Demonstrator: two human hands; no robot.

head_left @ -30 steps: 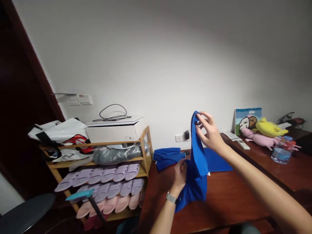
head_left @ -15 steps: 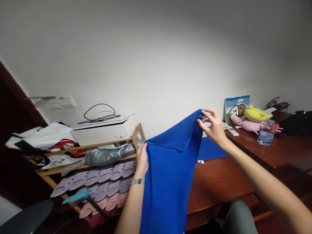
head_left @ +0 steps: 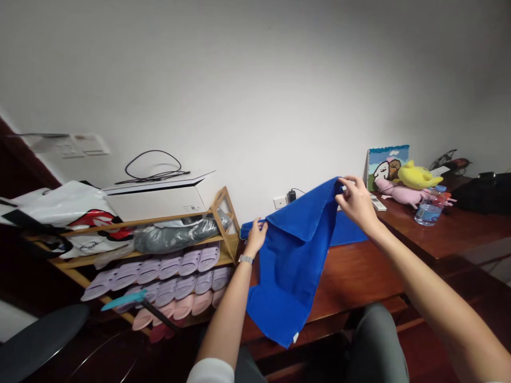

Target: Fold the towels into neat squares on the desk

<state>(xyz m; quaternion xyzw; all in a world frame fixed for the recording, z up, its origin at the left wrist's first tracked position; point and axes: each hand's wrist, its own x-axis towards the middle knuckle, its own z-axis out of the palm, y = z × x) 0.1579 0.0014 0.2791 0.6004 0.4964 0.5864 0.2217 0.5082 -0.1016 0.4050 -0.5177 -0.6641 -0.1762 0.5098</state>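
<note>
A blue cloth (head_left: pixel 289 266) hangs stretched between my two hands above the wooden table (head_left: pixel 359 274). Its upper edge is folded over in a flap, and a small white tag (head_left: pixel 295 337) shows at the bottom corner. My left hand (head_left: pixel 256 235) pinches the upper left corner. At the upper right corner, higher up, the fingers of my right hand (head_left: pixel 355 199) are closed on the fabric. The cloth's lower end drapes over the table's front edge. Behind it, more blue fabric (head_left: pixel 349 229) lies flat on the table.
A wooden shoe rack (head_left: pixel 227 244) with purple slippers (head_left: pixel 171 266) and a white box (head_left: pixel 157 202) stands left. On the right are a water bottle (head_left: pixel 429 207), plush toys (head_left: pixel 417 175), a picture (head_left: pixel 387 165) and a white remote (head_left: pixel 377 202). A plug (head_left: pixel 292 196) sits in the wall socket.
My left hand has moved right and slightly up with its corner; my right hand has shifted slightly right. The cloth's lower end has come up into view and now drapes on the table.
</note>
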